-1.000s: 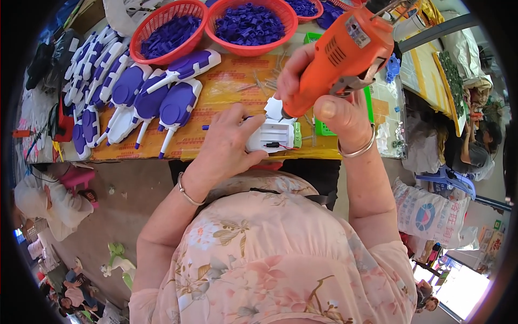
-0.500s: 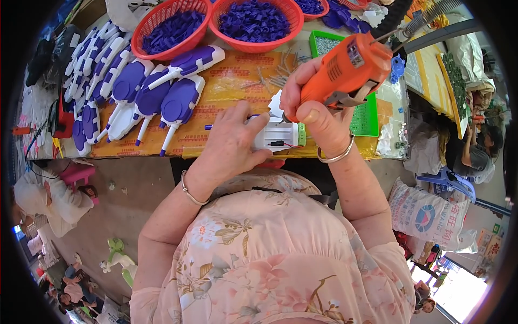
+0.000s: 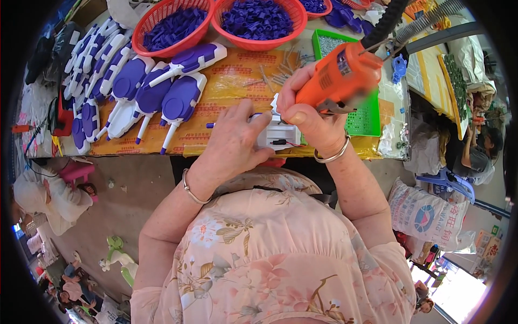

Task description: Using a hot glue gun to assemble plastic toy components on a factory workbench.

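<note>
An orange electric screwdriver (image 3: 341, 75) is gripped in my right hand (image 3: 318, 125). It slants down to the left, its tip low over a white plastic housing (image 3: 280, 133); whether the tip touches is hidden by my fingers. That housing lies at the table's near edge, with a small black part and a red wire showing in it. Across its left part my left hand (image 3: 236, 135) is closed, thumb along the near side, holding it down. A purple-tipped piece (image 3: 210, 125) sticks out left of this hand.
Purple-and-white plastic assemblies (image 3: 181, 100) are piled at left. Red baskets (image 3: 229, 40) of small purple parts stand at the back. Metal rods (image 3: 283, 70) lie beyond my hands. Right of them is a green tray (image 3: 372, 119). A black coiled cord (image 3: 386, 24) hangs above the screwdriver.
My right hand and the screwdriver have shifted slightly left, and the tool's back end has dipped. The black cord reaches lower. My left hand has barely moved.
</note>
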`<state>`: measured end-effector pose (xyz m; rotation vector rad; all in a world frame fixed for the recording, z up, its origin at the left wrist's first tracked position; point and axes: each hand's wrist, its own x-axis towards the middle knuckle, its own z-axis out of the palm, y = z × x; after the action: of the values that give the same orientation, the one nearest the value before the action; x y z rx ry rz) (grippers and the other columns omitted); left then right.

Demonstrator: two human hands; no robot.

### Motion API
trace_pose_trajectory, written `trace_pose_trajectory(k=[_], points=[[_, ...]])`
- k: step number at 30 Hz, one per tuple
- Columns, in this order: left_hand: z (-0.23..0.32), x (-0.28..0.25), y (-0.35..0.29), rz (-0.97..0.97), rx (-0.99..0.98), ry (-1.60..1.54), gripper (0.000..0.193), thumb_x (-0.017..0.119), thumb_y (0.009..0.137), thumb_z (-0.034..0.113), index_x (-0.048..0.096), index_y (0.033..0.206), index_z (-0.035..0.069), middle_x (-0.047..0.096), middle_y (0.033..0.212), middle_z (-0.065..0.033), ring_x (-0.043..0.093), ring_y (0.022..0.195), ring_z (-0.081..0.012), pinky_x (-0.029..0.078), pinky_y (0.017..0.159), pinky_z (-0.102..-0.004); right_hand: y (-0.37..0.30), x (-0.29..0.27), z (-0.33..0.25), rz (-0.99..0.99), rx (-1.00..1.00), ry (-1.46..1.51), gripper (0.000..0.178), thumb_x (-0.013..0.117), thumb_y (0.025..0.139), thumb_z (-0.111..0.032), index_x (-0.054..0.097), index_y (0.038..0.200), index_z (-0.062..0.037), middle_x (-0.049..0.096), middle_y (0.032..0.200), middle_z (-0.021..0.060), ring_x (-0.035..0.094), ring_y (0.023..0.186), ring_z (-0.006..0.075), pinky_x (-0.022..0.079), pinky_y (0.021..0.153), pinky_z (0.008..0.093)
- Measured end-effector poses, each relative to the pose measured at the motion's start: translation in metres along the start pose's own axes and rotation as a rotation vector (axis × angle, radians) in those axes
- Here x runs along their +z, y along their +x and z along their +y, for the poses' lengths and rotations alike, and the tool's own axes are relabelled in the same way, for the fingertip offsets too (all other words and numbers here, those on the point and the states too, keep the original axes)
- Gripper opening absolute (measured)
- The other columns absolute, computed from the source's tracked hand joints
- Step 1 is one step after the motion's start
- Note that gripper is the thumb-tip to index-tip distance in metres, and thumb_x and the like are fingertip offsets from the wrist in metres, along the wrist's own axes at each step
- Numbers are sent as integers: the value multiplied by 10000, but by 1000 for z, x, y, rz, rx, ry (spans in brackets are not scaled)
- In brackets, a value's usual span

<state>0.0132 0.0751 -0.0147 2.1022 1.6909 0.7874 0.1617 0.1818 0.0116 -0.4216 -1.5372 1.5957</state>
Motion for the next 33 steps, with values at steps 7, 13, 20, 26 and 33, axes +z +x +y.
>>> trace_pose_trajectory(k=[7,13,20,26,33], points=[[1,1,-1,18,10,6,567,812,615,212,604,1116,48,488,967,-142,526,951,-325,413,812,-423,-2,2,1,40,-28,-20,330,876,675,-130,595,820,-38,600,700,-16,542,616,47,445,559,203],[1,1,-1,-10,-17,13,564,812,616,215,605,1113,46,490,964,-140,528,947,-327,414,811,-424,-3,2,1,46,-31,98,340,879,675,-141,600,839,-37,604,707,-15,537,612,48,449,567,201],[0,3,-1,25,6,20,560,815,608,215,606,1100,47,491,962,-140,533,938,-324,420,792,-423,-4,0,3,41,-19,-8,336,868,679,-109,600,867,-30,612,744,-7,551,647,58,459,596,210],[3,-1,-1,-19,-31,35,619,834,579,189,605,1138,54,506,938,-121,538,907,-299,428,785,-403,-1,3,-17,75,-99,-74,602,828,693,-504,514,870,-22,562,716,44,562,612,140,492,599,292],[8,-10,1,-12,-18,94,718,862,559,201,587,1210,70,537,1029,-125,528,974,-309,412,864,-418,-2,-2,-30,90,-89,-67,632,828,695,-500,496,923,-13,562,740,56,563,611,154,500,612,319]])
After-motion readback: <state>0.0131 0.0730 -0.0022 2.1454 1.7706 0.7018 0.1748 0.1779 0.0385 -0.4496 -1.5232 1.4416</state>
